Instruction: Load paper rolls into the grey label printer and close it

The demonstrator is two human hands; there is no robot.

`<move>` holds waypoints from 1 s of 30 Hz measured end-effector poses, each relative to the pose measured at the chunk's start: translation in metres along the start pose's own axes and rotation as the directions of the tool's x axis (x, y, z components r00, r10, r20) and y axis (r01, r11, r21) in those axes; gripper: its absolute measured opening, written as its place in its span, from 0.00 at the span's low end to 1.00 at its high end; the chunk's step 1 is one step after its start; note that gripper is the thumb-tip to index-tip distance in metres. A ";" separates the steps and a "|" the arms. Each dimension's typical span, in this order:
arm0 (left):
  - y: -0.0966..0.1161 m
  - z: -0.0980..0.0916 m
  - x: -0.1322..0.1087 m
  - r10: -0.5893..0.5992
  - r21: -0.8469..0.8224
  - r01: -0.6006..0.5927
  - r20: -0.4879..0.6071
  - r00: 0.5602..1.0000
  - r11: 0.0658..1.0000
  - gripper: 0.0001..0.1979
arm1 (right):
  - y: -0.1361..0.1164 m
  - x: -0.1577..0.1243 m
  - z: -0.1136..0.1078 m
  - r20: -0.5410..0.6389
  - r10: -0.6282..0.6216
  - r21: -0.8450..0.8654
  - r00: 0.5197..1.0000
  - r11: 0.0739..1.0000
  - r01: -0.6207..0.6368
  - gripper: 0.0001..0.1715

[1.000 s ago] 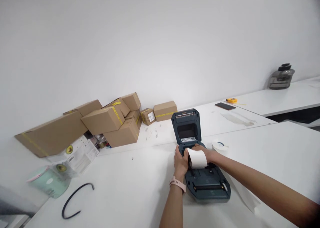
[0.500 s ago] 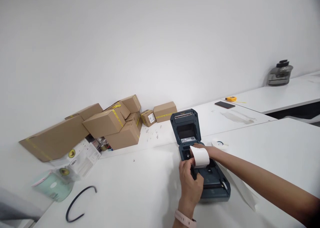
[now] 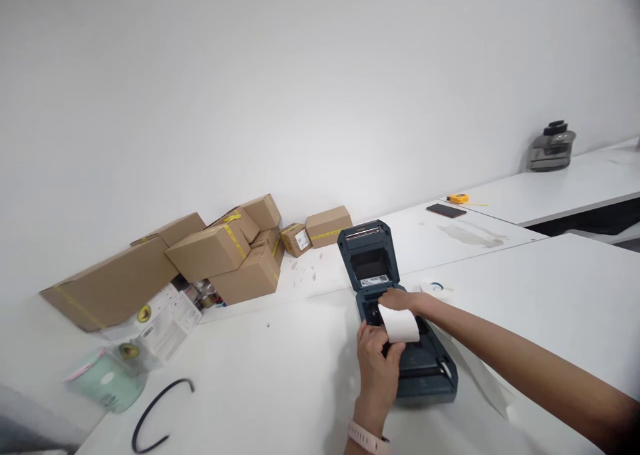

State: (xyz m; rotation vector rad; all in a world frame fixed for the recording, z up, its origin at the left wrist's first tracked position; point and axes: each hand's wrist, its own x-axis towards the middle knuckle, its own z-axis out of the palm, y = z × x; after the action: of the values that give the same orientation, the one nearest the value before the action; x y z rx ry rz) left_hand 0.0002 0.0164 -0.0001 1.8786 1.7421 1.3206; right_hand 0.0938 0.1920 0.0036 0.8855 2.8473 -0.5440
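Note:
A dark blue-grey label printer (image 3: pixel 425 392) stands on the white table with its lid (image 3: pixel 370 262) raised. A curled piece of white label paper (image 3: pixel 401 324) sits over its open bay. My left hand (image 3: pixel 375 368), with a pale pink watch band on the wrist, is closed at the paper's near left side, thumb by its lower edge. My right hand (image 3: pixel 401 300) reaches in from the right and curls over the paper's far side. The paper hides part of its fingers and whatever lies beneath.
Cardboard boxes (image 3: pixel 207 252) are piled at the back left. A mint-green container (image 3: pixel 107 382) and a dark curved band (image 3: pixel 150 408) lie at the left. A white roll (image 3: pixel 430 290) and a paper strip (image 3: pixel 483 375) are right of the printer. Farther off are a phone (image 3: pixel 447 210) and a yellow tape measure (image 3: pixel 458 198).
My left thumb has moved up to the lower edge of the label paper, which now looks flatter and more tilted. My right hand stays behind it. The view has shifted slightly.

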 end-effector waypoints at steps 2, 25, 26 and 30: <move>-0.003 0.000 -0.007 0.013 0.000 -0.013 -0.010 1.000 1.000 0.08 | -0.001 -0.003 -0.004 0.089 0.000 -0.044 0.996 0.999 0.004 0.20; -0.016 0.047 -0.078 0.456 0.195 -0.413 -0.419 0.785 0.890 0.13 | -0.001 -0.040 -0.133 -0.820 0.275 0.412 0.503 0.893 0.182 0.33; -0.016 0.049 -0.080 0.463 0.198 -0.419 -0.434 0.773 0.886 0.14 | 0.000 -0.037 -0.135 -0.822 0.299 0.434 0.485 0.880 0.193 0.31; -0.010 0.053 -0.086 0.440 0.241 -0.369 -0.521 0.731 0.898 0.16 | -0.013 -0.050 -0.113 -0.809 0.357 0.502 0.466 0.832 0.235 0.29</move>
State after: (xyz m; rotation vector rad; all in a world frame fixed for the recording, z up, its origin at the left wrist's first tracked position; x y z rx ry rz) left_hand 0.0444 -0.0377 -0.0732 2.1781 1.7344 2.1762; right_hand 0.1275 0.1972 0.1235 1.8697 3.5627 -1.2896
